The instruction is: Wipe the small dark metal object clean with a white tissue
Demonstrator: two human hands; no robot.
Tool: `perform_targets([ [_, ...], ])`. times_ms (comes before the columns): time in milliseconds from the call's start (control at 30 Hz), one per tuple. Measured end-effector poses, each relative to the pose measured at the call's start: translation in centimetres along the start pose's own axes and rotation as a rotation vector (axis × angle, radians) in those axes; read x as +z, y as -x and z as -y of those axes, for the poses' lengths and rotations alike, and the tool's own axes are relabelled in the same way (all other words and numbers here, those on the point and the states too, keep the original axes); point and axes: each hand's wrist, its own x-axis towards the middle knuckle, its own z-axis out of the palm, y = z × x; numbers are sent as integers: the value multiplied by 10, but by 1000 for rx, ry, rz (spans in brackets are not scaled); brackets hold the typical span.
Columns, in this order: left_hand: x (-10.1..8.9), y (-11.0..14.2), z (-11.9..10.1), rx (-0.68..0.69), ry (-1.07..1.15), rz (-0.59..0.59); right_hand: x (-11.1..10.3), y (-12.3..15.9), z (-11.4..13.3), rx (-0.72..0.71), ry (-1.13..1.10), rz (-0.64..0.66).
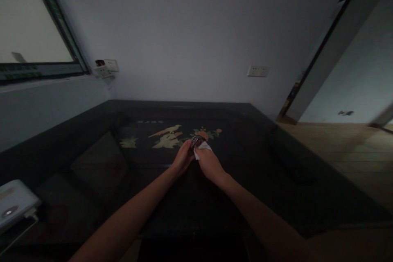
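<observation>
Both my hands meet over the middle of a dark table (92, 147). My left hand (183, 158) is closed around a small shiny metal object (196, 140), which looks like a wristwatch or bracelet; the dim light keeps me from telling which. My right hand (209, 163) is closed on a small white cloth or tissue (202, 148) that is pressed against the metal object. Just behind the hands, the tabletop carries an inlaid picture of a bird and flowers (167, 135).
A white device (14, 204) with a cable lies at the table's near left edge. The table stands against a grey wall with sockets (258, 71) and more sockets (106, 68). A window (27, 28) is at the left. Wooden floor (344, 147) and a doorway lie to the right.
</observation>
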Motion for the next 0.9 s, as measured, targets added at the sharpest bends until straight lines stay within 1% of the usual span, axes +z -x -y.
perform_targets([
  [133,0,1,-4,-33,1,-27,2,-3,-1,34,-412,-72],
  [200,1,0,-5,-57,13,-9,3,-3,0,58,-518,-107],
  [233,1,-1,-5,-68,23,7,3,-3,2,69,-518,-111],
  [333,-1,-4,-4,-90,47,50,1,0,5,66,-349,-58],
  [467,0,-5,-6,-107,57,85,-3,3,7,-47,-85,41],
  [600,4,-2,-10,-144,96,75,-7,2,4,-153,86,64],
  [700,4,-3,-9,-172,108,55,-6,-1,3,-167,228,51],
  [800,2,-5,-6,-169,87,52,-5,-1,3,-140,302,39],
  [900,0,-5,-3,-150,51,68,-6,1,3,-121,277,63],
])
